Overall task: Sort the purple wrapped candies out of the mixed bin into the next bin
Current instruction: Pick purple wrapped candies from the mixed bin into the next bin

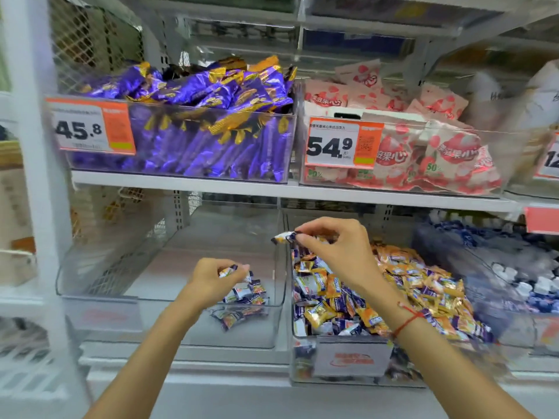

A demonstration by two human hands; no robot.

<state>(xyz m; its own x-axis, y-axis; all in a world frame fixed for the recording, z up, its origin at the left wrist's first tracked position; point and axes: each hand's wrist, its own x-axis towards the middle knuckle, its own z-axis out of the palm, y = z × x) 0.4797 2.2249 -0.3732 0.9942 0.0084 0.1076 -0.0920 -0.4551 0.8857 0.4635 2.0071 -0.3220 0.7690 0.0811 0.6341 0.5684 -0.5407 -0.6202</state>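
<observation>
The mixed bin [302,355] on the lower shelf holds a heap of orange and purple wrapped candies [402,285]. To its left stands a clear bin [99,300] with a small pile of purple candies [245,300] near its right wall. My right hand [335,249] pinches one purple candy [284,237] in the air above the wall between the two bins. My left hand [211,276] hovers inside the left bin, just above the pile, with its fingers curled round another purple candy [228,271].
On the shelf above, a bin of large purple and gold packets [193,116] sits left of a bin of pink and white packets [423,146], both with orange price tags. Further right on the lower shelf is a bin of blue and white candies [499,267]. A white upright post [39,146] stands at left.
</observation>
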